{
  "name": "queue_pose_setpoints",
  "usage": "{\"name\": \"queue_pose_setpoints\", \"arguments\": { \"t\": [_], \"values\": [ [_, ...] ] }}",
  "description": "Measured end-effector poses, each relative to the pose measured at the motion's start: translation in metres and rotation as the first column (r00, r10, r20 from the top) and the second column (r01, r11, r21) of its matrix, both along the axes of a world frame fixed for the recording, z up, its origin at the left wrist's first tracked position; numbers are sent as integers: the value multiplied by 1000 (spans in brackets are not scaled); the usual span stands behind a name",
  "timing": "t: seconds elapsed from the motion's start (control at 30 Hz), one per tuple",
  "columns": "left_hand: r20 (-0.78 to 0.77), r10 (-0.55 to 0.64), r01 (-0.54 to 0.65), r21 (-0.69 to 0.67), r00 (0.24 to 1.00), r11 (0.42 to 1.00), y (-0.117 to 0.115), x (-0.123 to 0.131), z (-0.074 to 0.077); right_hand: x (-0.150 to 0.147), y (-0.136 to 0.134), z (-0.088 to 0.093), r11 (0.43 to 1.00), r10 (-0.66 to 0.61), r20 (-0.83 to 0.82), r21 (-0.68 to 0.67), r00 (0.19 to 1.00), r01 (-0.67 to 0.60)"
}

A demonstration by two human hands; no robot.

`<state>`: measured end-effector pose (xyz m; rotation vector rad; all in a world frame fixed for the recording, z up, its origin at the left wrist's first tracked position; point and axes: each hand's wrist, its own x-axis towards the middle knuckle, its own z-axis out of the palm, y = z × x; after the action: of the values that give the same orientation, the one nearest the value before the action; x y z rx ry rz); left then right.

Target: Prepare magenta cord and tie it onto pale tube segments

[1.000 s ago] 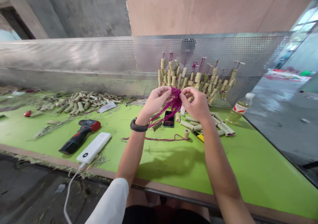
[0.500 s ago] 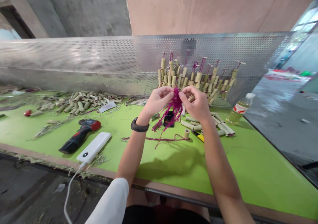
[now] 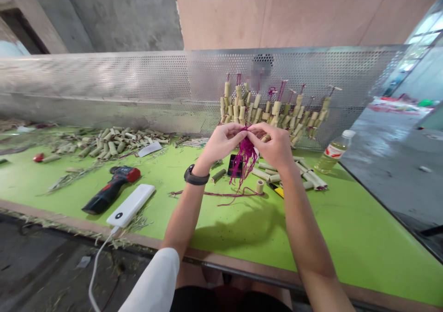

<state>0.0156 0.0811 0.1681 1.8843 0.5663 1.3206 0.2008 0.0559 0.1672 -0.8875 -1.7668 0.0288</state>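
Observation:
A tangled bundle of purple string (image 3: 248, 150) hangs between my two hands above the green table. My left hand (image 3: 226, 142) pinches its top from the left, thumb and fingers pressed together. From the other side my right hand (image 3: 272, 143) pinches the same spot, its fingertips meeting those of the left. Loose ends dangle in front of a dark phone (image 3: 236, 165). Below lies a long purple cord (image 3: 221, 194), running to a short bamboo tube (image 3: 260, 186) that stands upright.
A cordless drill (image 3: 114, 187), a white power bank (image 3: 131, 204) with cable and a pile of bamboo pieces (image 3: 110, 143) lie left. Strung bamboo tubes (image 3: 277, 111) hang on the perforated metal panel (image 3: 138, 76). At right are a yellow cutter (image 3: 277, 189) and a bottle (image 3: 335, 153).
My hands have come closer together, with fingertips now meeting at the top of the string bundle. The bundle hangs slightly lower and its loose ends have swung right.

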Motion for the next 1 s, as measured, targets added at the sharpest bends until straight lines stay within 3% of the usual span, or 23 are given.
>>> {"name": "queue_pose_setpoints", "arguments": {
  "t": [0.27, 0.47, 0.63, 1.0],
  "values": [
    [-92, 57, -54, 34, 994, 998, -1, -1, 1, 3, 7, -2, 995, 7, 89, 101, 996, -16],
    [-108, 74, -69, 55, 991, 996, -1, -2, 0, 0, 7, -4, 998, -21, 77, 59, 997, 17],
    [-129, 81, -70, 90, 988, 993, 0, -1, 0, -1, 6, -4, 999, 33, 50, 7, 998, -33],
    [-84, 56, -54, 26, 995, 998, 2, -1, -1, 2, 5, -2, 999, 15, -92, -45, 996, -19]
  ]
}}
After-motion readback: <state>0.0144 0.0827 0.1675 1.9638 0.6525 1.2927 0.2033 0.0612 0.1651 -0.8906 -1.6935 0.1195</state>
